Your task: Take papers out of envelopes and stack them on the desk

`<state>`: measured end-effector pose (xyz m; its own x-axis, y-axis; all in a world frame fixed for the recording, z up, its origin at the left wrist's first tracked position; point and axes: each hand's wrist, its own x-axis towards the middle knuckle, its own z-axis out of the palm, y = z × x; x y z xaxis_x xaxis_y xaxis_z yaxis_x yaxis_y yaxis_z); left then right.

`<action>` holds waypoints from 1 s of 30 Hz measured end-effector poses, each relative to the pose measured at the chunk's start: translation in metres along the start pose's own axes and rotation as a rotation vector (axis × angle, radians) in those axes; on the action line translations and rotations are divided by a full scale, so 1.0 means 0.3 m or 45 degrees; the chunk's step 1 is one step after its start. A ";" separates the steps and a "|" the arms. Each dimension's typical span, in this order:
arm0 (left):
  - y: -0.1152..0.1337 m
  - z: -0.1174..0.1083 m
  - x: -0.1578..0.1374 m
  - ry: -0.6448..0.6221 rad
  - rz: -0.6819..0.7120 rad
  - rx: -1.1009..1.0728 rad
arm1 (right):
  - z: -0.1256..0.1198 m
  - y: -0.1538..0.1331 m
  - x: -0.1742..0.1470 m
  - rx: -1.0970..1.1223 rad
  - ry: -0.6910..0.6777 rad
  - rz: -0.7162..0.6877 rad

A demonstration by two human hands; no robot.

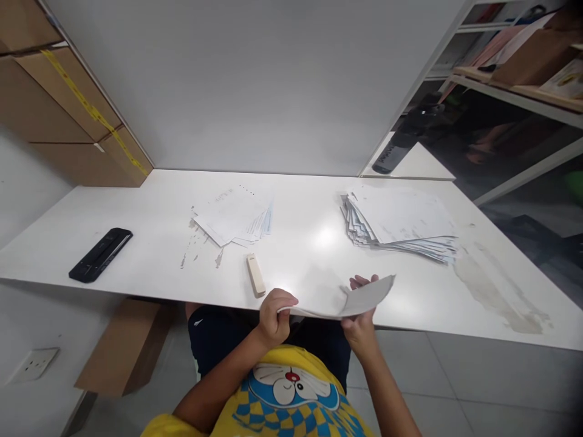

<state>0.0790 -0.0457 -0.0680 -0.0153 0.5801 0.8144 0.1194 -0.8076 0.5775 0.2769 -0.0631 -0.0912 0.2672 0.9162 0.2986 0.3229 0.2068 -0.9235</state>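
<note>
A seated person in a yellow T-shirt [273, 397] with a cartoon print holds a thin piece of white paper [373, 297] in 2 bare hands, at the near edge of a white table [300, 255]. The left hand [276, 318] is closed on the paper's left end, thumb above and fingers curled. The right hand [363, 328] supports the other end from behind, where the paper bends upward; its fingertips show past the upper edge, and from where I stand I cannot tell how firmly it closes. Just beyond the left hand lies a cream oblong object [255, 276]. Farther out past that object, a loose, fanned pile of sheets [230, 212] rests flat. Beyond the right hand and a little to its right sits a thicker, uneven paper stack [401, 221], with a grey-brown smear [501, 297] on the tabletop to its right. Well to the left of the grip is a flat black object [101, 255]. Beyond the papers rises a plain grey panel [250, 85]; cardboard boxes [122, 158] stand at the far left, and a dark bottle [392, 155] at the far right.
</note>
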 end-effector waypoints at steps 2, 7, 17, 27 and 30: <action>0.033 -0.012 0.021 0.039 -0.010 0.027 | -0.020 -0.007 0.000 0.108 0.011 0.020; 0.136 -0.077 0.016 0.078 -0.125 0.102 | -0.088 -0.056 -0.003 0.233 -0.334 0.298; 0.154 -0.189 -0.150 0.546 -0.913 0.443 | -0.121 -0.108 0.054 -0.515 -0.760 0.449; 0.060 -0.178 -0.137 -0.022 -0.392 0.760 | -0.153 -0.155 0.094 -0.455 -0.758 0.673; 0.044 -0.166 -0.138 0.035 -0.411 0.764 | -0.161 -0.135 0.088 -0.377 -0.711 0.698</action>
<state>0.0317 -0.0855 -0.0913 -0.1673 0.7729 0.6121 0.6345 -0.3908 0.6668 0.3148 -0.0638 -0.0343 -0.0082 0.9122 -0.4097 0.5241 -0.3450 -0.7786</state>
